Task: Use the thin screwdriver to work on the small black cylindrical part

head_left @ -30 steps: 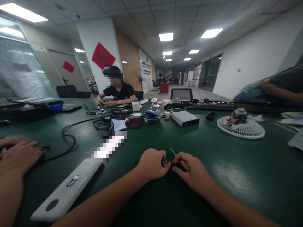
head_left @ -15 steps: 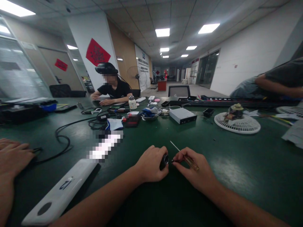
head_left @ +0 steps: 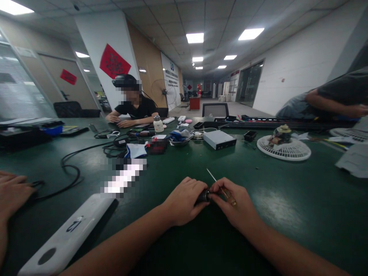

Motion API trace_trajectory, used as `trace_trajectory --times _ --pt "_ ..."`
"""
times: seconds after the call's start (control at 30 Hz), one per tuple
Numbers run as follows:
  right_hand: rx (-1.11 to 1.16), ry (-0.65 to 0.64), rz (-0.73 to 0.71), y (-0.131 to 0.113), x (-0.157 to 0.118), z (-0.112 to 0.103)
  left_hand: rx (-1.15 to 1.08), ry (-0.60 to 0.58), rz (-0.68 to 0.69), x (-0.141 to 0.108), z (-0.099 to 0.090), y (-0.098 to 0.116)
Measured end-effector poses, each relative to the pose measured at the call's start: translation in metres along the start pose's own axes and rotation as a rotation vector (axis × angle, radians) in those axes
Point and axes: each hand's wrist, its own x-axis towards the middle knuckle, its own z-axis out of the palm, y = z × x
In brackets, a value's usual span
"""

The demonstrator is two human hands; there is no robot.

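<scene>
My left hand [head_left: 186, 201] is closed around a dark cylindrical part [head_left: 203, 196], its round end facing right. My right hand [head_left: 234, 203] has a screwdriver [head_left: 229, 196] with an amber see-through handle tucked in its fingers, the thin shaft pointing up and left. The thumb and forefinger of that hand pinch together right at the cylinder's end. Whatever small piece sits between those fingertips is hidden now. Both hands are just above the dark green table [head_left: 161, 172].
A long white device [head_left: 69, 234] lies left of my forearm. Another person's hand [head_left: 14, 191] rests at the left edge. Ahead are a disc drive [head_left: 220, 139], a white fan grille [head_left: 283, 149] with a motor on it, and black cables [head_left: 69, 161]. A person [head_left: 133, 107] sits across the table.
My hands have come together: the right fingertips, which held a small dark piece apart from the cylinder, now meet its end. The whole view has shifted slightly.
</scene>
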Motion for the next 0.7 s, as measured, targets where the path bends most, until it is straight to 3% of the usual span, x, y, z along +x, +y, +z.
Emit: trace_trajectory --times 0.17,0.57,0.7 --pt "-0.016 0.039 -0.002 -0.0011 0.0008 -0.0019 0.061 0.050 -0.019 0.0016 0.0030 -0.0007" --pt "-0.100 -0.002 0.018 -0.0044 0.0011 0.0017 0.158 0.035 0.111 0.0003 0.0019 -0.0028" --pt "-0.118 -0.001 0.051 -0.0063 0.0032 0.0012 0.107 0.072 0.075 0.0016 0.0029 -0.0024"
